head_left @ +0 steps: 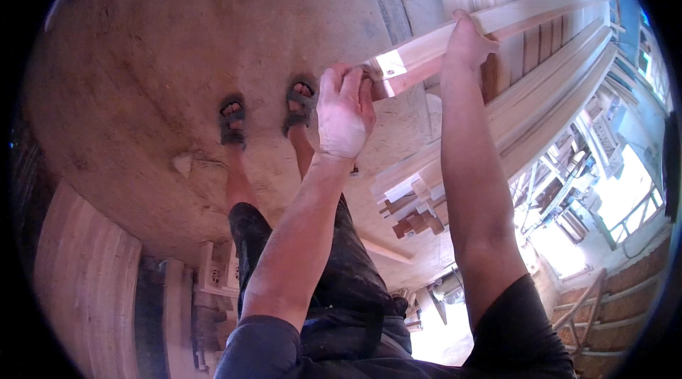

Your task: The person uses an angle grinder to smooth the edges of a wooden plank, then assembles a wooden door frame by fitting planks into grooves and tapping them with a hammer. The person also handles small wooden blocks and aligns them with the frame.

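The left grip (347,110) is pinching the board (522,15) at one end, the right grip (469,41) is clasping it farther along, and uneven support would be risking a slip onto planks (550,77) beside that grip.

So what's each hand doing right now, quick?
Left hand: closed on a long pale wooden board, at one end.
Right hand: closed on the same board, farther along.
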`<state>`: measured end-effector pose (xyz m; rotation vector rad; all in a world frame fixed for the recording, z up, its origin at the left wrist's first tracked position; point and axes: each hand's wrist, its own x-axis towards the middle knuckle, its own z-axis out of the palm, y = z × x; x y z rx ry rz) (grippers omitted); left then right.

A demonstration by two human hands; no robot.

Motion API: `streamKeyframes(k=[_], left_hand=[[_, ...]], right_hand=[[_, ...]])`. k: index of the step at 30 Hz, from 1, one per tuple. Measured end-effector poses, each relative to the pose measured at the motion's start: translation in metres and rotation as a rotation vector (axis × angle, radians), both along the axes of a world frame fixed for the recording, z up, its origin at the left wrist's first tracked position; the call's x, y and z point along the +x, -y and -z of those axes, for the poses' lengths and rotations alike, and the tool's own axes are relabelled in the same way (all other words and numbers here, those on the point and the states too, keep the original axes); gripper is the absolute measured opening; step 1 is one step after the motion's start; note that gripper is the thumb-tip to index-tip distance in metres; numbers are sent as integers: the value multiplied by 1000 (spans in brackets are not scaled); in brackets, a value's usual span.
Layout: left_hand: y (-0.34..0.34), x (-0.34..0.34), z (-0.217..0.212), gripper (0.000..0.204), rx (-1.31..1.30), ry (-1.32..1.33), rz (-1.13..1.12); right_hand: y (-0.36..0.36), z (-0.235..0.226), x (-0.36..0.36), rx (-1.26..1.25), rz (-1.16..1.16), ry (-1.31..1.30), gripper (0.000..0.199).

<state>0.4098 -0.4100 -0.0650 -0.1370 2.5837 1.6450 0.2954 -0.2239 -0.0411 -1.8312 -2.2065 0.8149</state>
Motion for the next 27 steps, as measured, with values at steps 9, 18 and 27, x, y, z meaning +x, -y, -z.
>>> streamKeyframes(k=[9, 18, 27], left_hand=[[-3, -12, -6, 11, -238, -137, 174], [4, -22, -13, 10, -315, -135, 298], [9, -44, -35, 23, -323, 302, 544]], right_hand=[[1, 1, 0, 13, 18, 38, 108], [-3, 2, 0, 29, 6, 13, 109], [-8, 34, 18, 236, -41, -72, 108]])
